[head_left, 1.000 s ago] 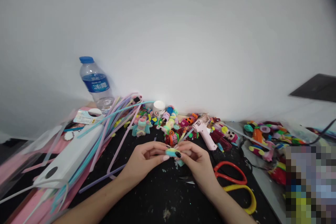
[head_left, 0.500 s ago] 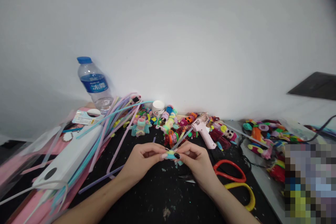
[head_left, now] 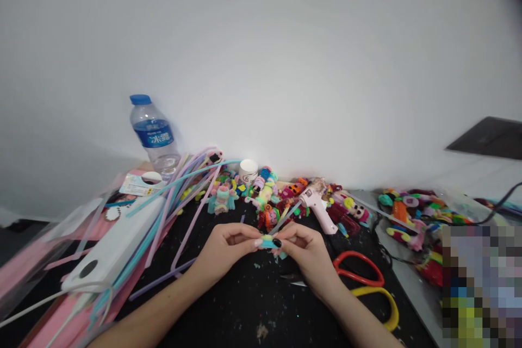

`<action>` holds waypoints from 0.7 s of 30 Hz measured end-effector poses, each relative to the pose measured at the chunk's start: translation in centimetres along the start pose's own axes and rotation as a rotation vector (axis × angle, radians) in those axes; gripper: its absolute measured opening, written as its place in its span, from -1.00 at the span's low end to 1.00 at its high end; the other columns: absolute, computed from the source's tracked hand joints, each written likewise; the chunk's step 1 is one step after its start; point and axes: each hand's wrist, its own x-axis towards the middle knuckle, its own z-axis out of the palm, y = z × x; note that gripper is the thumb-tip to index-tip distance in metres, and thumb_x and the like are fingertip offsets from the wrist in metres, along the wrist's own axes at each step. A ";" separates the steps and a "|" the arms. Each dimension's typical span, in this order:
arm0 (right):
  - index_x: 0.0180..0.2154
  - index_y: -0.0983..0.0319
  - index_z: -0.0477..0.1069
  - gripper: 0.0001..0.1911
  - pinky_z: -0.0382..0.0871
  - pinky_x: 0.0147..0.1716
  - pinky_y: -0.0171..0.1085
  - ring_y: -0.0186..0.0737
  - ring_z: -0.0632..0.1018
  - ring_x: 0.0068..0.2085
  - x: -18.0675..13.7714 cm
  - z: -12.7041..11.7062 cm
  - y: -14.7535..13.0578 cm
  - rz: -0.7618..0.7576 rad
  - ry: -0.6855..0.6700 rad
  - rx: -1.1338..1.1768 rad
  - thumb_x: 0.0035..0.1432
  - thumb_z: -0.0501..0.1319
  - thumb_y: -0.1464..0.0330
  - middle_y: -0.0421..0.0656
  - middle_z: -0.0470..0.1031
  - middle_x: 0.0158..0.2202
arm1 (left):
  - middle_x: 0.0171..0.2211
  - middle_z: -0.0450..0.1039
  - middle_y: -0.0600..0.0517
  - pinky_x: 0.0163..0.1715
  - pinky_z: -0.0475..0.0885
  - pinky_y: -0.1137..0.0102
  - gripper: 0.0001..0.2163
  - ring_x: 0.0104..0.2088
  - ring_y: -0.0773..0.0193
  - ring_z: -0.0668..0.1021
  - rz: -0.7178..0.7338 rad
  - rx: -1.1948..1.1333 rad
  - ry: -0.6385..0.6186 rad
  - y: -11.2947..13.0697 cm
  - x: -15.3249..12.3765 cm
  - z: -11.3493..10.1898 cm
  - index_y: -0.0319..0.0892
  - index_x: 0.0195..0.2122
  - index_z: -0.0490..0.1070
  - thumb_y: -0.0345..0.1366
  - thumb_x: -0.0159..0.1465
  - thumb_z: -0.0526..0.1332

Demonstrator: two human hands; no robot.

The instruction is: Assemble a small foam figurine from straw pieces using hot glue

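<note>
Both my hands meet over the black table top [head_left: 244,310]. My left hand [head_left: 226,250] and my right hand [head_left: 304,253] pinch a small pastel pipe-cleaner coil [head_left: 267,241] between thumbs and fingertips. A loose lilac pipe-cleaner tail [head_left: 285,216] runs up and away from the coil toward the glue gun. Both hands have their fingers closed on the piece.
A pink glue gun [head_left: 320,207] lies just beyond my hands amid small fuzzy figures [head_left: 222,198]. Red and yellow scissors [head_left: 365,283] rest on the right. Long pipe cleaners [head_left: 179,196], a white box [head_left: 112,250] and a water bottle [head_left: 154,133] stand left. Coloured pieces [head_left: 411,212] pile right.
The view has shifted slightly, so everything sits a little lower and to the right. My hands keep working the coil in place, fingers turned a little.
</note>
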 end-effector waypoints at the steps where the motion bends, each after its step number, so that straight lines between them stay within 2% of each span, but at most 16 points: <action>1: -0.46 0.22 0.50 -0.89 0.42 -0.40 -0.37 -0.35 0.53 -0.46 0.0 0.0 0.1 -0.005 0.007 0.007 -0.10 0.38 0.35 -0.25 0.53 -0.49 | -0.36 0.61 -0.04 -0.26 0.48 0.35 -0.89 -0.33 0.18 0.60 -0.004 -0.016 0.011 0.0 0.0 0.0 -0.22 -0.44 0.55 -0.34 -0.02 0.38; 5: -0.41 0.22 0.51 -0.86 0.47 -0.36 -0.33 -0.30 0.55 -0.40 0.1 0.1 0.3 -0.020 0.029 0.030 -0.09 0.37 0.32 -0.21 0.54 -0.40 | -0.32 0.61 -0.05 -0.17 0.46 0.29 -0.82 -0.27 0.15 0.60 -0.004 -0.055 0.028 -0.3 0.2 0.0 -0.23 -0.37 0.54 -0.35 -0.04 0.40; 8: -0.39 0.23 0.51 -0.84 0.49 -0.34 -0.31 -0.26 0.56 -0.34 0.1 0.2 0.3 -0.019 0.033 0.030 -0.09 0.37 0.32 -0.18 0.53 -0.35 | -0.32 0.60 -0.05 -0.18 0.46 0.31 -0.84 -0.27 0.16 0.60 0.021 -0.042 0.040 -0.2 0.1 0.0 -0.23 -0.39 0.55 -0.36 -0.03 0.39; 14: -0.45 0.24 0.48 -0.88 0.46 -0.39 -0.35 -0.32 0.54 -0.45 0.0 0.1 0.0 -0.019 0.005 -0.020 -0.07 0.36 0.34 -0.23 0.52 -0.48 | -0.35 0.59 -0.04 -0.27 0.46 0.36 -0.92 -0.32 0.18 0.58 0.060 0.064 0.035 0.3 -0.1 0.0 -0.23 -0.47 0.57 -0.34 0.01 0.36; 17: -0.44 0.23 0.48 -0.87 0.45 -0.39 -0.34 -0.32 0.53 -0.45 0.0 0.1 0.1 -0.015 0.015 -0.026 -0.06 0.35 0.32 -0.23 0.51 -0.48 | -0.36 0.59 -0.03 -0.24 0.45 0.35 -0.89 -0.32 0.19 0.58 0.030 0.019 0.010 0.2 -0.1 0.1 -0.22 -0.40 0.55 -0.34 0.02 0.36; 21: -0.35 0.21 0.46 -0.84 0.46 -0.33 -0.32 -0.32 0.54 -0.41 -0.1 0.3 0.4 -0.018 0.047 0.035 -0.02 0.32 0.30 -0.22 0.51 -0.41 | -0.33 0.58 -0.03 -0.18 0.43 0.33 -0.72 -0.29 0.21 0.57 -0.004 -0.118 -0.025 -0.1 0.0 0.2 -0.23 -0.25 0.49 -0.39 -0.02 0.39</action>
